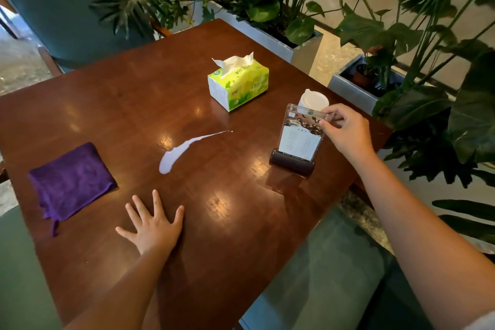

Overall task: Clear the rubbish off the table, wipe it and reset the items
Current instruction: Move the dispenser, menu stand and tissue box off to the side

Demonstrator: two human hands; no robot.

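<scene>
Two bare hands over a brown table (112,104). Left hand (155,225) lies flat, fingers spread, palm down near the lower centre, holding nothing. Right hand (345,132) at centre right pinches the top edge of a clear menu stand (300,136), upright on its dark base. White lidded cup (314,100) just behind it. Tissue pack (238,83) upper centre. White spill (184,149) mid-frame. Folded purple cloth (71,182) at left, apart from the left hand.
</scene>
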